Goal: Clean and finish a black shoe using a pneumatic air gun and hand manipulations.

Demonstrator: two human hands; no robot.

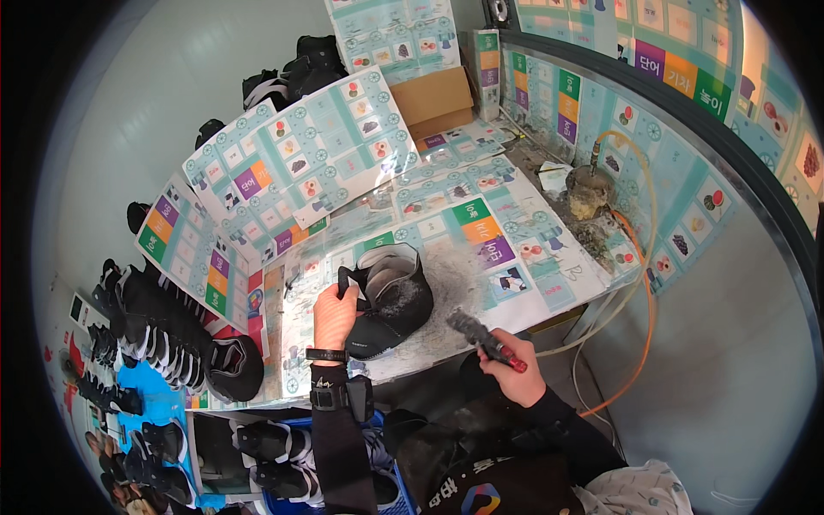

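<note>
A black shoe (390, 300) rests on the paper-covered table in front of me, with grey dust or fluff on its surface and around its opening. My left hand (335, 319) is closed on the shoe's left edge, by a loop or tab. To the right of the shoe, my right hand (520, 371) grips a short black-and-red hand tool (491, 342). The tool's far end is dark and caked with grey fluff, so its exact kind is unclear. It points at the shoe but stays apart from it. Grey dust lies on the table between them.
Printed boards (356, 142) fence the table's (549, 296) back and left. A grimy pot (590, 189) with yellow and orange hoses stands at the far right. Another black shoe (233, 367) sits at the left edge, beside rows of shoes (154, 318). A blue crate (396, 493) holds shoes below.
</note>
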